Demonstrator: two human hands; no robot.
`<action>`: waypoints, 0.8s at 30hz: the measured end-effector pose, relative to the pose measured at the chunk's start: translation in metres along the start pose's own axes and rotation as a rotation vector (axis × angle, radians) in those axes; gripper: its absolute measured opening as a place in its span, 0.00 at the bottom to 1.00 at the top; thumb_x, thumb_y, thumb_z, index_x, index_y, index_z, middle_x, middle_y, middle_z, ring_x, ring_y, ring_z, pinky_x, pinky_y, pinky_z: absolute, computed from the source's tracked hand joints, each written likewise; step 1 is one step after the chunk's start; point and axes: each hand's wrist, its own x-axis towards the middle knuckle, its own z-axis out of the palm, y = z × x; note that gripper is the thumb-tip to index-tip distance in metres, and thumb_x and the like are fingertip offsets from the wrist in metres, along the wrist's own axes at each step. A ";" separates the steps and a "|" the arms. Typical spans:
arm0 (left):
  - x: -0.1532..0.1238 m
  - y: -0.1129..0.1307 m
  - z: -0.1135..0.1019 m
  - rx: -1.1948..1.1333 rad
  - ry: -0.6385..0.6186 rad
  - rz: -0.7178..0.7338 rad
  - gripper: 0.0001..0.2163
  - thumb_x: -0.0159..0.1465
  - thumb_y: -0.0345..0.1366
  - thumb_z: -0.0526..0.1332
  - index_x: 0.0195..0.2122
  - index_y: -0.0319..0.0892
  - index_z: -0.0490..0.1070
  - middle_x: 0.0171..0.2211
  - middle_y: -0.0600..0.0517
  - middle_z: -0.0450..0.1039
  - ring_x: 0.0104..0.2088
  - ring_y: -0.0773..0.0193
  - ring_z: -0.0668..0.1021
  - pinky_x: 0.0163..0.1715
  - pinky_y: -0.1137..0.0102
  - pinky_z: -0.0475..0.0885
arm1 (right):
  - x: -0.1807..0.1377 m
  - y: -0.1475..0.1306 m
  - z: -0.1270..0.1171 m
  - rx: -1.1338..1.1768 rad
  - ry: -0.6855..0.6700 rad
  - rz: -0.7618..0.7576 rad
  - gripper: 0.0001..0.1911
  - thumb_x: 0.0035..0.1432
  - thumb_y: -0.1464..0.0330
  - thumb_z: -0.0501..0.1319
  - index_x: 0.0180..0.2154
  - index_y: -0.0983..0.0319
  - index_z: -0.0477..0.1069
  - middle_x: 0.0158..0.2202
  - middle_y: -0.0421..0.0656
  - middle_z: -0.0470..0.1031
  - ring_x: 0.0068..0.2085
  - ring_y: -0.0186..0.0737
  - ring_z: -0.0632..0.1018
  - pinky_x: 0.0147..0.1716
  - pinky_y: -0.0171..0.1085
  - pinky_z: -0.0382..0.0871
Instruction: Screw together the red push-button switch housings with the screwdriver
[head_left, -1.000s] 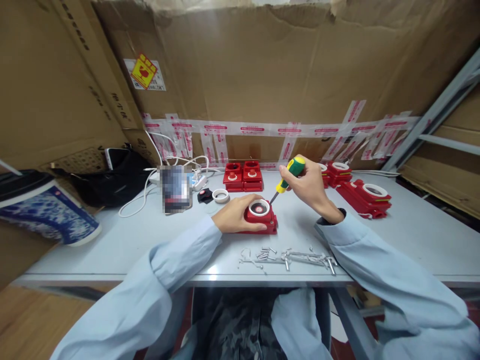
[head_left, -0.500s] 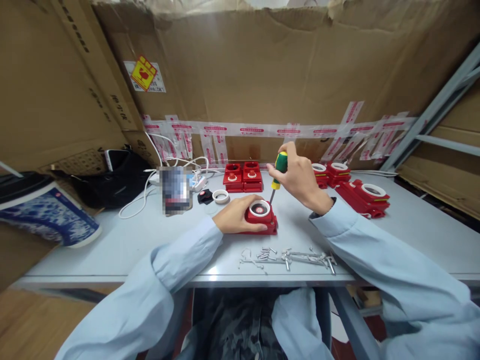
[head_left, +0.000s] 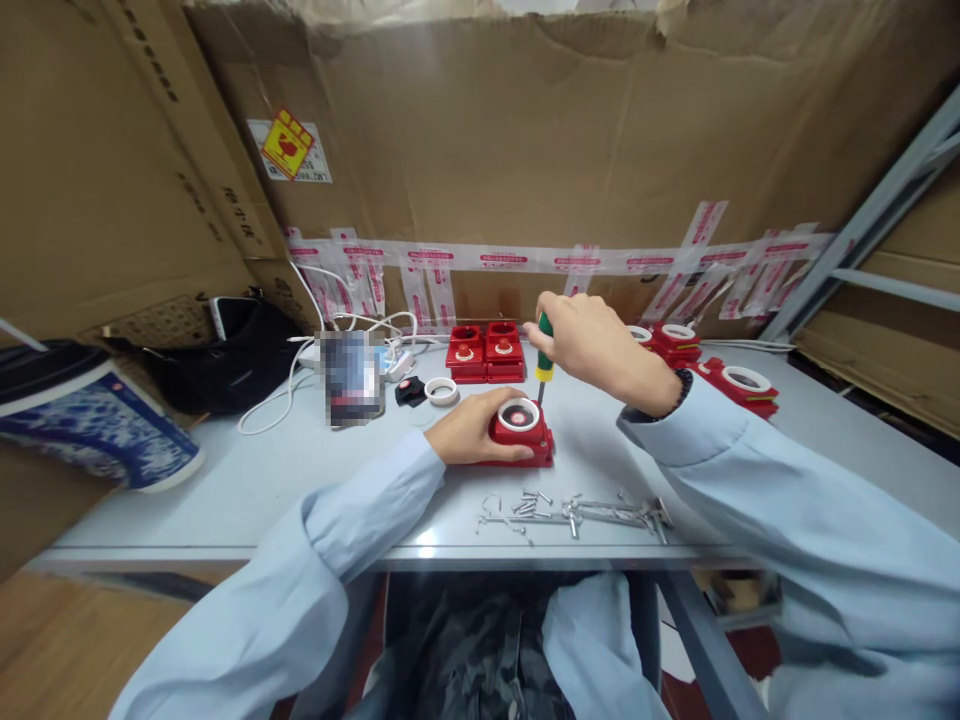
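A red plastic housing (head_left: 529, 440) with a white ring on top sits at the middle of the grey table (head_left: 247, 480). My left hand (head_left: 471, 428) curls round its left side and holds it down. My right hand (head_left: 589, 338) is closed round the handle of a green and yellow screwdriver (head_left: 544, 355), which stands nearly upright with its tip at the housing's far right corner. A heap of loose metal screws (head_left: 574, 511) lies in front of the housing, near the table's front edge.
More red housings stand at the back middle (head_left: 486, 352) and at the right (head_left: 739, 385). A white ring (head_left: 441, 391), a small black part (head_left: 410, 391), a blurred box (head_left: 351, 377), white cables (head_left: 300, 375) and a black bag (head_left: 225, 355) lie left. Cardboard walls surround the table.
My right hand has swung the screwdriver from a slant to nearly upright and moved left over the housing's far right corner. My left hand has stayed on the housing.
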 end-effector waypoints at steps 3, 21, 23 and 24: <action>0.000 -0.001 -0.001 -0.001 -0.009 0.005 0.30 0.52 0.48 0.68 0.53 0.44 0.63 0.51 0.45 0.71 0.50 0.52 0.74 0.50 0.59 0.68 | 0.003 0.009 -0.010 0.173 -0.170 -0.203 0.09 0.61 0.67 0.54 0.43 0.61 0.65 0.35 0.46 0.74 0.33 0.42 0.74 0.32 0.38 0.62; 0.000 0.001 -0.002 -0.006 -0.011 0.005 0.30 0.51 0.49 0.68 0.53 0.43 0.63 0.51 0.44 0.71 0.50 0.51 0.74 0.50 0.60 0.68 | 0.003 0.008 -0.028 0.020 -0.243 -0.104 0.17 0.63 0.60 0.47 0.36 0.64 0.67 0.29 0.49 0.72 0.30 0.43 0.72 0.28 0.38 0.58; 0.000 0.000 -0.002 0.000 -0.014 0.004 0.30 0.51 0.49 0.67 0.53 0.43 0.63 0.51 0.44 0.71 0.49 0.51 0.75 0.49 0.60 0.68 | 0.005 0.008 -0.027 0.028 -0.227 -0.087 0.14 0.62 0.63 0.48 0.38 0.64 0.67 0.31 0.50 0.73 0.31 0.44 0.72 0.28 0.38 0.58; 0.000 0.000 -0.002 0.004 -0.018 0.005 0.30 0.52 0.49 0.67 0.53 0.43 0.63 0.51 0.45 0.71 0.49 0.51 0.75 0.49 0.60 0.68 | 0.006 0.009 -0.027 0.076 -0.245 -0.112 0.10 0.61 0.66 0.50 0.40 0.64 0.66 0.33 0.49 0.73 0.32 0.43 0.72 0.29 0.38 0.59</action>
